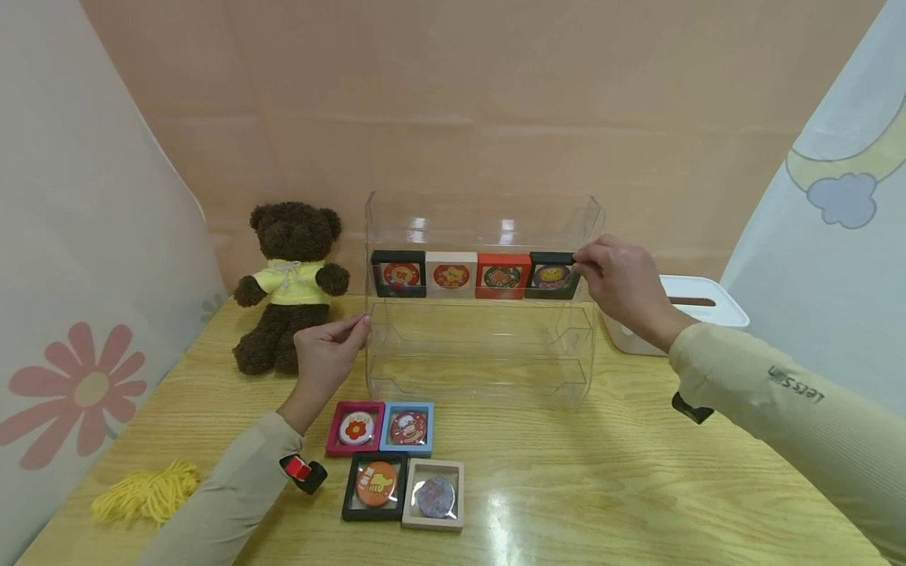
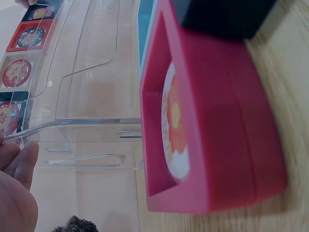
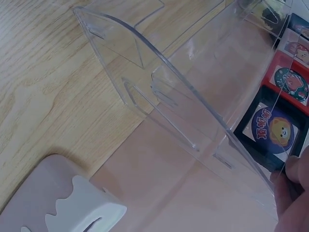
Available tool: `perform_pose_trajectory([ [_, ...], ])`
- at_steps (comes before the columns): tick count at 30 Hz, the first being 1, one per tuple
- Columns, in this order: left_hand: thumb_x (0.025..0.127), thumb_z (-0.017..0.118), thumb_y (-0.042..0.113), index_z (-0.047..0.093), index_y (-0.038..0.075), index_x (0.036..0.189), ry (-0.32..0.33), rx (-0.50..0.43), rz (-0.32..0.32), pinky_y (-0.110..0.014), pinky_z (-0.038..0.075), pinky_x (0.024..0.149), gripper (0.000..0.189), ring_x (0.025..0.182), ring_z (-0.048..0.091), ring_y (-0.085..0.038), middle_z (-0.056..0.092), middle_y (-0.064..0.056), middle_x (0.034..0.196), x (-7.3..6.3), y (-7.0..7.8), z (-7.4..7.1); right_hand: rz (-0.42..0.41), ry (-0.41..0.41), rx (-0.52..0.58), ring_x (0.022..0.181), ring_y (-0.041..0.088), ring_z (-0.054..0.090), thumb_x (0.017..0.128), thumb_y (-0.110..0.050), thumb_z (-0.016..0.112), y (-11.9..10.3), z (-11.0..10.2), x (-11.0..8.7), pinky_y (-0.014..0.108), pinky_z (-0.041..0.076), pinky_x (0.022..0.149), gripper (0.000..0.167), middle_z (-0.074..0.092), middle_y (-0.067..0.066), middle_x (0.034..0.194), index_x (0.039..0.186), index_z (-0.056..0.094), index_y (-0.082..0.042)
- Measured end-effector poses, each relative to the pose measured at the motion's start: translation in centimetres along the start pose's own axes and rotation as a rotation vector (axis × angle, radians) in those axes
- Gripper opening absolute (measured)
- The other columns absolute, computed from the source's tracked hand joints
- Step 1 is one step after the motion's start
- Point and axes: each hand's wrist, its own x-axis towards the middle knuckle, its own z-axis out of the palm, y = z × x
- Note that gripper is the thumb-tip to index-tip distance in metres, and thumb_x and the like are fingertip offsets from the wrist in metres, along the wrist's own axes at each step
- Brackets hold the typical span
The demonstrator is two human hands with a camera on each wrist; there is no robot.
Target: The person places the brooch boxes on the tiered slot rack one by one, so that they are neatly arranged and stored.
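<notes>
A clear acrylic display rack stands on the table, with a row of small framed badges along its top tier. From left these are a black frame, a white frame, a red frame and another black frame with a purple badge. My right hand pinches that last black frame at its right end. At the rack's left side, my left hand pinches the clear side panel between thumb and fingers.
In front of the rack lie a magenta frame, a light blue frame, a black frame and a beige frame. A brown teddy bear sits left, yellow yarn front left, a white-lidded tissue box right.
</notes>
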Motion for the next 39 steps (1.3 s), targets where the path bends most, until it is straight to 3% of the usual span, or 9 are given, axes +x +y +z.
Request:
perform_pose_trajectory([
  [9, 0.084, 0.067, -0.009, 0.070, -0.016, 0.088, 0.013, 0.010, 0.002, -0.014, 0.052, 0.056, 0.009, 0.058, 0.066, -0.035, 0.067, -0.024, 0.078, 0.0, 0.0, 0.0, 0.041, -0.065, 0.006, 0.075, 0.029, 0.062, 0.082, 0.006, 0.068, -0.3, -0.5, 0.3, 0.043, 0.051, 0.063, 0.006, 0.064, 0.015, 0.086, 0.087, 0.070, 0.006],
  [16, 0.084, 0.067, -0.006, 0.070, -0.015, 0.088, 0.019, 0.011, -0.036, -0.015, 0.052, 0.055, 0.010, 0.058, 0.066, -0.034, 0.068, -0.023, 0.077, 0.0, 0.1, 0.0, 0.079, -0.133, 0.012, 0.077, 0.031, 0.061, 0.085, 0.003, 0.065, -0.4, -0.7, 0.6, 0.045, 0.050, 0.067, 0.008, 0.064, 0.016, 0.088, 0.091, 0.070, 0.007],
  [23, 0.084, 0.068, -0.005, 0.071, -0.014, 0.087, 0.042, 0.001, -0.078, -0.017, 0.053, 0.053, 0.010, 0.057, 0.066, -0.029, 0.068, -0.022, 0.074, 0.1, 0.2, 0.2, 0.090, -0.149, -0.003, 0.076, 0.032, 0.062, 0.085, 0.004, 0.064, -0.5, -0.7, 0.8, 0.046, 0.050, 0.068, 0.009, 0.064, 0.017, 0.086, 0.091, 0.070, 0.008],
  [27, 0.083, 0.069, -0.005, 0.071, -0.014, 0.087, 0.049, -0.029, -0.090, -0.019, 0.054, 0.054, 0.010, 0.059, 0.066, -0.034, 0.068, -0.023, 0.076, 0.2, 0.4, 0.2, 0.117, -0.160, 0.016, 0.075, 0.029, 0.061, 0.085, 0.002, 0.066, -0.5, -1.0, 0.8, 0.043, 0.051, 0.065, 0.009, 0.063, 0.016, 0.086, 0.090, 0.070, 0.007],
  [33, 0.084, 0.069, -0.005, 0.070, -0.016, 0.088, 0.042, -0.054, -0.098, -0.022, 0.055, 0.054, 0.012, 0.062, 0.064, -0.042, 0.067, -0.025, 0.078, 0.4, 0.6, 0.2, 0.069, -0.143, 0.005, 0.074, 0.030, 0.062, 0.083, 0.004, 0.067, -0.5, -1.2, 0.9, 0.044, 0.051, 0.065, 0.006, 0.064, 0.016, 0.084, 0.087, 0.070, 0.007],
  [39, 0.084, 0.069, -0.004, 0.070, -0.015, 0.088, 0.024, -0.047, -0.119, -0.023, 0.055, 0.055, 0.012, 0.063, 0.065, -0.040, 0.068, -0.024, 0.078, 0.3, 0.6, 0.2, 0.027, -0.153, -0.024, 0.074, 0.031, 0.062, 0.083, 0.005, 0.065, -0.6, -1.3, 0.8, 0.045, 0.051, 0.067, 0.007, 0.064, 0.016, 0.083, 0.086, 0.070, 0.008],
])
